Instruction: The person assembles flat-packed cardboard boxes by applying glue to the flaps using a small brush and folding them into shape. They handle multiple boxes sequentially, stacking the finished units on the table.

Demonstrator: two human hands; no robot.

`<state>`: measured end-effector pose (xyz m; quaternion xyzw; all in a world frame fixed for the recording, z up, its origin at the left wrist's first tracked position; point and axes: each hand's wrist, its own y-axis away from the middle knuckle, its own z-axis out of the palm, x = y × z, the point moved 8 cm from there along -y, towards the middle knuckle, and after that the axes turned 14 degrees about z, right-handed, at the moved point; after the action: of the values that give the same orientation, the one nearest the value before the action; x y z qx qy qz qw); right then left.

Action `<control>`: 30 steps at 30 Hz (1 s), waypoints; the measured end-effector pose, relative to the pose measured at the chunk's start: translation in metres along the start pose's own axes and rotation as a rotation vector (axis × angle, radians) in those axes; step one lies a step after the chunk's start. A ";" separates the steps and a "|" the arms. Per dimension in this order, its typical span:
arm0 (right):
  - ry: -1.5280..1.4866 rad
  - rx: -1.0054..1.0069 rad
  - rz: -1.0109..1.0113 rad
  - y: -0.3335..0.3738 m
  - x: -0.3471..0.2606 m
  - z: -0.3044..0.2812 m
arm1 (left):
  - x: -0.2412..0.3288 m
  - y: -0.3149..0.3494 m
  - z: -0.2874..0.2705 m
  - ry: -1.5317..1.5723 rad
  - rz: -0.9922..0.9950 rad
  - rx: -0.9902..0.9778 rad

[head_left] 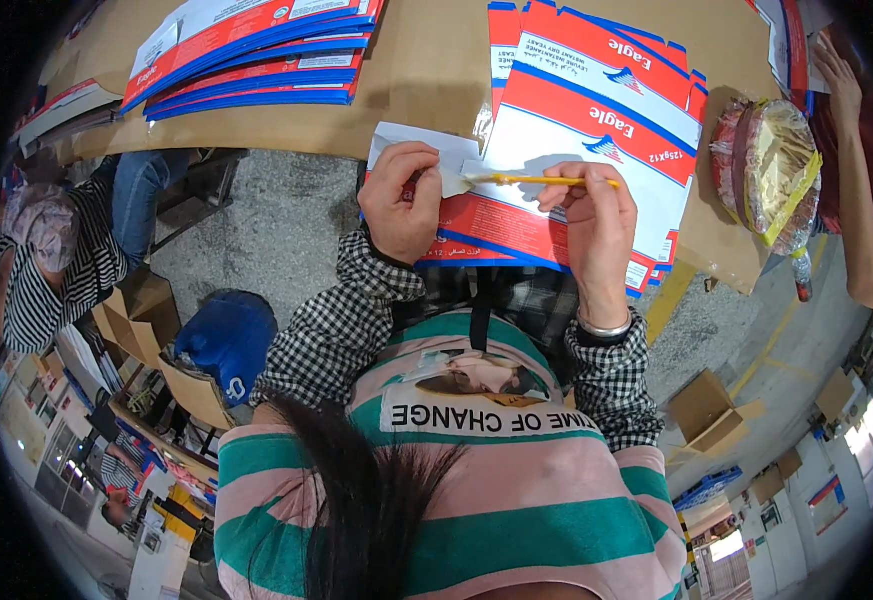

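At the near edge of the tabletop (426,95), a flat carton (511,222) of red, white and blue card lies partly over the edge, toward the person's body. The left hand (403,205) seems to pinch its white flap between thumb and curled fingers. The right hand (596,220) pinches a yellow-handled brush (531,180) like a pen, the bristles at the flap; whether they touch it, I cannot tell. The card looks light and fairly stiff, bendable at its creases and perhaps slippery on the glossy print; the flap's edge seems the best hold, as firm pressure could crease it. The brush looks light and rigid, best held mid-handle. On the carton stack (646,165), white panels carry red lettering beside a blue emblem, upside down in this view; smaller print runs in two scripts.
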<state>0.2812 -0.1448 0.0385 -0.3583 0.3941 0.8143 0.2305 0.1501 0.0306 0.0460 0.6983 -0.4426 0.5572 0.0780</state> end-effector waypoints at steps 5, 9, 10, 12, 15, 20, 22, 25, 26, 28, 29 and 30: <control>-0.021 -0.026 0.003 0.003 0.001 -0.009 | 0.001 0.002 0.001 0.018 0.003 0.009; 0.000 -0.040 0.006 0.004 -0.001 0.000 | 0.003 0.000 0.001 0.009 0.022 0.007; 0.036 -0.046 -0.007 0.006 -0.003 0.000 | 0.003 0.000 0.002 0.009 0.028 0.007; 0.105 -0.062 -0.031 0.011 -0.007 0.001 | 0.004 0.000 0.001 0.006 0.039 0.006; 0.093 -0.048 -0.064 0.012 -0.012 -0.001 | 0.005 0.000 0.002 0.009 0.008 -0.002; 0.169 -0.102 -0.063 0.014 -0.015 0.007 | 0.006 0.000 0.002 0.022 0.012 0.005; 0.176 -0.106 -0.073 0.014 -0.017 0.008 | 0.006 0.001 0.001 0.025 0.015 0.012; 0.180 -0.100 -0.073 0.016 -0.020 0.009 | 0.006 0.003 0.004 0.040 0.004 0.023; 0.188 -0.113 -0.059 0.015 -0.018 0.010 | 0.005 0.003 0.003 0.045 -0.008 0.022; 0.200 -0.127 -0.060 0.015 -0.018 0.011 | 0.005 0.003 0.003 0.052 -0.025 0.018; 0.204 -0.131 -0.074 0.017 -0.021 0.008 | 0.005 0.003 0.004 0.053 -0.031 0.017; 0.207 -0.135 -0.087 0.018 -0.023 0.007 | 0.006 0.004 0.004 0.053 -0.037 0.016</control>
<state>0.2806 -0.1519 0.0676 -0.4721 0.3442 0.7869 0.1988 0.1502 0.0229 0.0478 0.6919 -0.4230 0.5774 0.0947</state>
